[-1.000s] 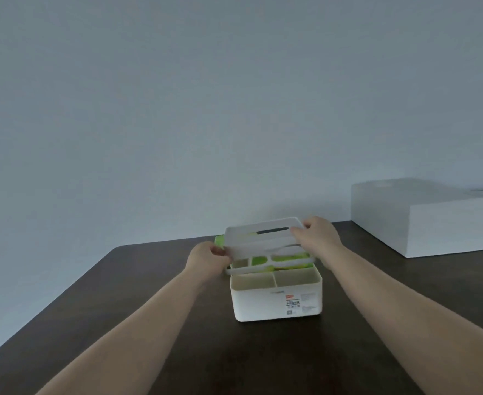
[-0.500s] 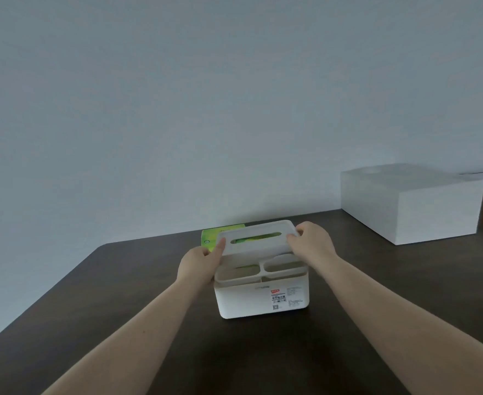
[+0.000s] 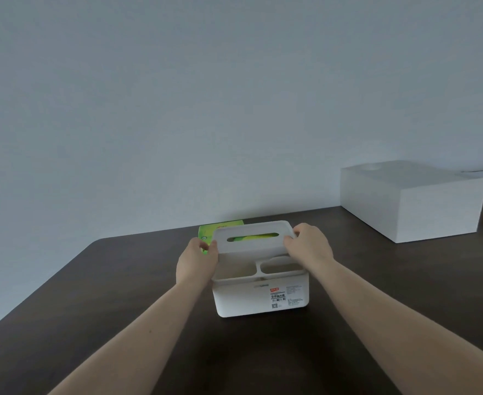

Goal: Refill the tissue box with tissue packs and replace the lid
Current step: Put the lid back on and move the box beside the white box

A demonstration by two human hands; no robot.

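White plastic caught what little light the room gave: the tissue box [image 3: 260,295] stood on the dark wooden table [image 3: 120,295], label facing the person, two open compartments along its near edge. Both bare hands held the lid [image 3: 253,237] over the back half of the box, the left hand [image 3: 197,260] with fingers curled round its left end, the right hand [image 3: 308,246] pinching its right end between thumb and fingers. Whether the lid was fully seated I could not tell. Green showed through the slot [image 3: 252,237]. Another green tissue pack [image 3: 212,230] lay just behind the box, partly hidden. Well apart, at the right, sat a large white carton [image 3: 411,201].
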